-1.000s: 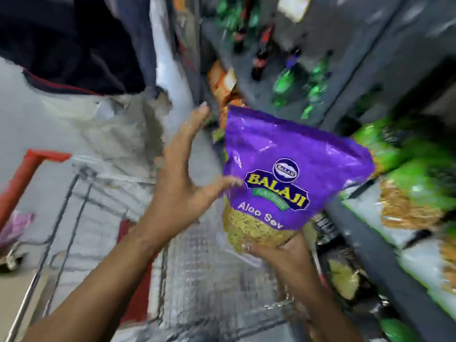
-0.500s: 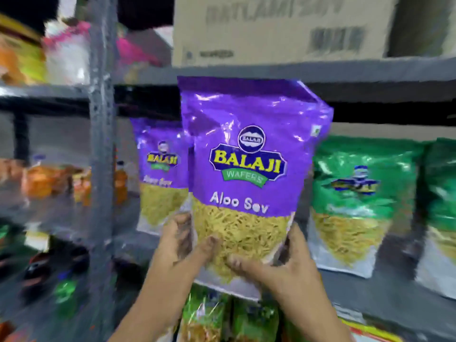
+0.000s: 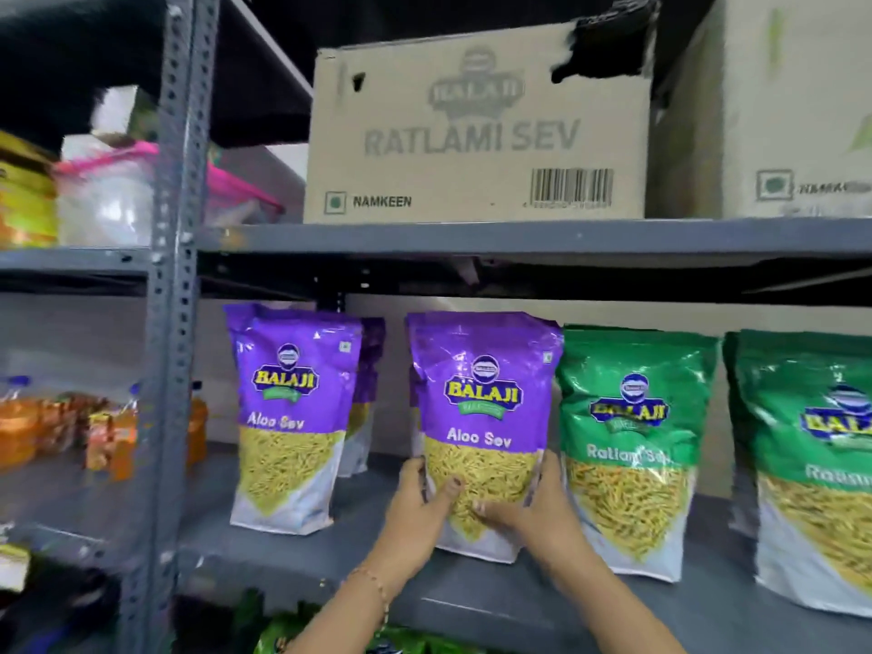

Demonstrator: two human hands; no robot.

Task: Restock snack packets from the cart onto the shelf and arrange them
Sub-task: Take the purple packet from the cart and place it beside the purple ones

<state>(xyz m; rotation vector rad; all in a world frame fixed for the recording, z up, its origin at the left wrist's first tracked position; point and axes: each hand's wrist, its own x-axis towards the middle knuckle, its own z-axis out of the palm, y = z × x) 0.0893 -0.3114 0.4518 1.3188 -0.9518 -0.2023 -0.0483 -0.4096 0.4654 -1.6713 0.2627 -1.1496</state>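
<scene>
Packet (image 3: 481, 417) upright on shelf (image 3: 472, 592), label forward, both hands gripping.

Purple Aloo Sev packets: front-row count 2, left packet (image 3: 290, 417) and right packet (image 3: 481, 431); at least 1 more purple packet (image 3: 365, 394) behind the left one. Green Ratlami Sev packets: 2 (image 3: 632, 446), (image 3: 811, 464). Cardboard cartons above: 2 (image 3: 476, 129), (image 3: 774, 110). Hands: 2 (image 3: 415, 512), (image 3: 538, 512).
</scene>
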